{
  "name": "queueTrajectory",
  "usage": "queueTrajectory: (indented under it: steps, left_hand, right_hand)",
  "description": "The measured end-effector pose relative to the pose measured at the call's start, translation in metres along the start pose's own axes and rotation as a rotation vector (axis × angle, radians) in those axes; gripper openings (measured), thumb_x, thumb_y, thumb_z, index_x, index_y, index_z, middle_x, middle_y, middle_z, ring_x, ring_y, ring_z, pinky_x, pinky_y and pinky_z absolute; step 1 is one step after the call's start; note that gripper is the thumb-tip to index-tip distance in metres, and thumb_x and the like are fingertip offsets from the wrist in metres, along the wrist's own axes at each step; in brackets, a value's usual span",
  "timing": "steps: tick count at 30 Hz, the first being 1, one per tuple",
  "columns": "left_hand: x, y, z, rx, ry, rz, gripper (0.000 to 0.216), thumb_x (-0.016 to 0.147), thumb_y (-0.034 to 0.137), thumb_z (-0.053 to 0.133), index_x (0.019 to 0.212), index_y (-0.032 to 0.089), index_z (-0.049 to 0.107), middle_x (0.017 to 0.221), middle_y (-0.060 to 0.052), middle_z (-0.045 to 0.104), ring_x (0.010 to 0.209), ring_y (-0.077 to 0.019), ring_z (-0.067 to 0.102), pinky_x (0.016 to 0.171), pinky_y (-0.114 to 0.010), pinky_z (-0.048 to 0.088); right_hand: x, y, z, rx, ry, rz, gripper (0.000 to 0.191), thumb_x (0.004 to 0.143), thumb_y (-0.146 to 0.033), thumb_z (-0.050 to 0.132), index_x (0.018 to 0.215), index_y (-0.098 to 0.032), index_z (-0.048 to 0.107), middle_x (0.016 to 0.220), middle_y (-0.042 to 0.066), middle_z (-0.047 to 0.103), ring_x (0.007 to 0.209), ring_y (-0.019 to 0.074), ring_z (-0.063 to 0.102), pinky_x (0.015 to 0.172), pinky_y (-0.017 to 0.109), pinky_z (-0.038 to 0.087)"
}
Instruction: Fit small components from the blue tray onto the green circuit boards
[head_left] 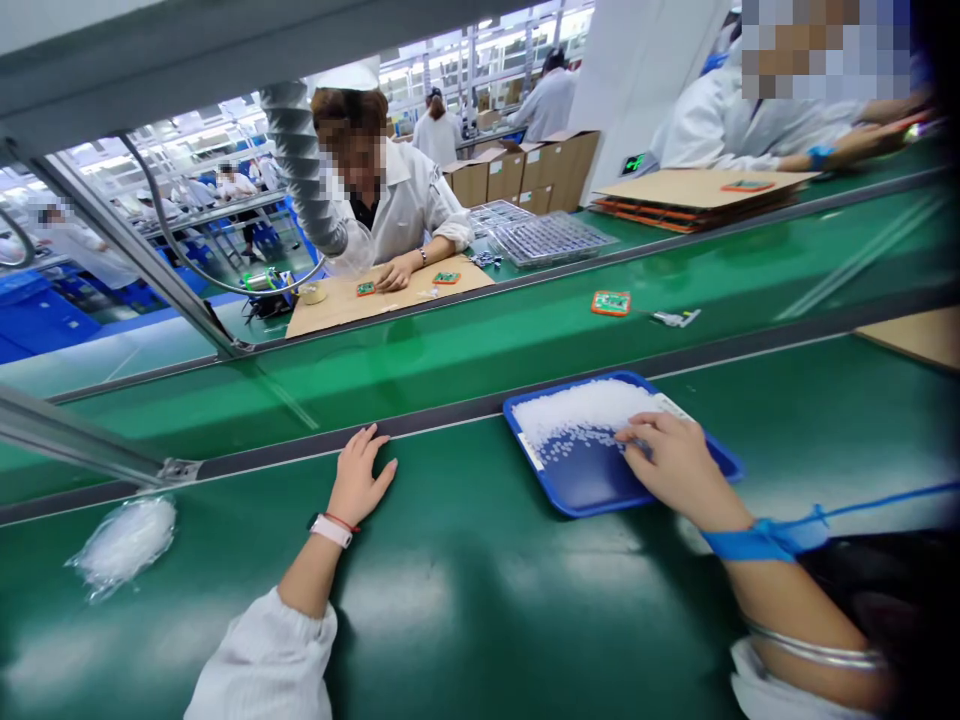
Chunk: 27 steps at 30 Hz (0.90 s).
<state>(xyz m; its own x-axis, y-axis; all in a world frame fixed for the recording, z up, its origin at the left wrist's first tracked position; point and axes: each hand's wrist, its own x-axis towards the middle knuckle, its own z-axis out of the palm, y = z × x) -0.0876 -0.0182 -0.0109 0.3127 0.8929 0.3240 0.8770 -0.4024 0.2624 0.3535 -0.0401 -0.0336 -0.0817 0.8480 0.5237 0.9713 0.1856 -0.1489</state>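
Observation:
My left hand (358, 478) lies flat and open on the green work surface (465, 590), its fingers touching the dark strip at the conveyor's edge. My right hand (671, 462) rests in a blue tray (592, 495), fingers bent down onto a heap of small white plastic parts (581, 410). Whether those fingers pinch a part is hidden. A blue strap (757, 542) circles my right wrist, and a watch with a pink band (331, 529) is on my left.
A clear bag of white parts (124, 542) lies at the left. On the conveyor belt (487, 345) sit an orange-framed circuit board (610, 302) and a small white piece (675, 318). Across it, a person in white (390, 205) works on cardboard; another person (750, 115) sits at right.

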Motion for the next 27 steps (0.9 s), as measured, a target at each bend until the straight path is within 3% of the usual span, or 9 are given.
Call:
queueTrajectory:
  steps: [7,27]
  left_hand:
    - [0.0,0.005,-0.003,-0.013,-0.028,-0.03,0.038,0.085,0.036,0.049,0.118,0.017,0.052,0.135,-0.013,0.044,0.127,-0.028,0.036,0.104,-0.048,0.032]
    - [0.001,-0.005,-0.003,0.017,0.023,0.067,0.038,0.084,0.042,0.047,0.112,0.017,0.054,0.132,-0.013,0.047,0.122,-0.0282,0.042,0.103,-0.048,0.034]
  right_hand:
    - [0.001,0.004,0.003,-0.037,0.049,-0.007,0.023,0.072,-0.021,0.043,0.077,-0.016,0.065,0.085,0.013,0.063,0.087,0.0275,0.06,0.079,0.043,0.042]
    - [0.002,-0.018,-0.016,0.039,-0.042,0.138,0.021,0.072,-0.014,0.047,0.081,-0.014,0.065,0.09,0.012,0.059,0.095,0.0258,0.054,0.086,0.041,0.038]
